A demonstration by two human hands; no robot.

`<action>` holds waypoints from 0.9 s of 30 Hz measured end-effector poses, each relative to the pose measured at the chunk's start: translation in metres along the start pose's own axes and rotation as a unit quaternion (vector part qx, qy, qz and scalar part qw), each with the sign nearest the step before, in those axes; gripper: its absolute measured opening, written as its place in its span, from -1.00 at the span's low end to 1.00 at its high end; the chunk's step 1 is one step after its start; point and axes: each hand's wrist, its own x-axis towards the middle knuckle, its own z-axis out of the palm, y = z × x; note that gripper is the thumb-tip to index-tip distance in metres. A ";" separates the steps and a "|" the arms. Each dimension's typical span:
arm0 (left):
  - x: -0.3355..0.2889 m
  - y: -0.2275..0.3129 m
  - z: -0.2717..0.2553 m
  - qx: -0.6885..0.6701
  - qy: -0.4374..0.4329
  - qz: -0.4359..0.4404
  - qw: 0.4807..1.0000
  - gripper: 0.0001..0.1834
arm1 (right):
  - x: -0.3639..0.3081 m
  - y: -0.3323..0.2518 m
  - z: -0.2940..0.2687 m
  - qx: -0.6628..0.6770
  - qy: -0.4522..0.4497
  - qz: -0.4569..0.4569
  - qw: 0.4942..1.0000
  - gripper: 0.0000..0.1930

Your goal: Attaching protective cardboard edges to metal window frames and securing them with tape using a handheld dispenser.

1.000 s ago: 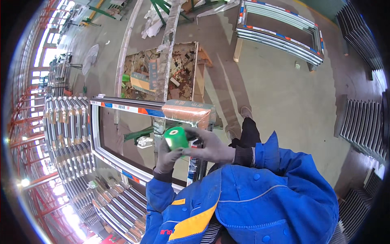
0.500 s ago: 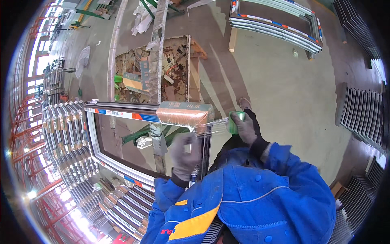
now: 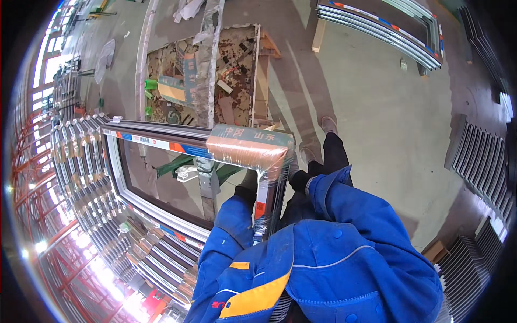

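Note:
A rectangular window frame (image 3: pixel 188 148) with dark and white profiles lies in front of me. Printed cardboard (image 3: pixel 231 144) covers its near right corner, with clear stretch film (image 3: pixel 273 156) wrapped tightly over it. My gloved left hand (image 3: pixel 248 180) reaches down through the frame's opening, just inside the wrapped corner; its fingers are hidden beneath. Against the outer side of that corner, my gloved right hand (image 3: pixel 294 169) is low and mostly covered by the frame, fingers out of sight. The green film roll cannot be seen.
Beyond the frame, a shallow tray (image 3: pixel 257 81) holds scraps, cardboard pieces and green rolls (image 3: pixel 150 84). A film-covered beam (image 3: pixel 206 70) crosses it and passes under the frame. Stacked frames (image 3: pixel 382 32) stand far right; racks of profiles (image 3: pixel 482 159) line the right, more profiles (image 3: pixel 86 172) the left.
Both hands have gone down beside and below the wrapped corner. The green film roll, held in my right hand before, has dropped out of view. The stretched film strand no longer shows.

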 end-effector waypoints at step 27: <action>-0.255 0.111 0.163 0.384 -0.033 0.451 0.805 -0.13 | -0.148 -0.177 0.306 -0.460 -0.042 0.097 0.882 -0.36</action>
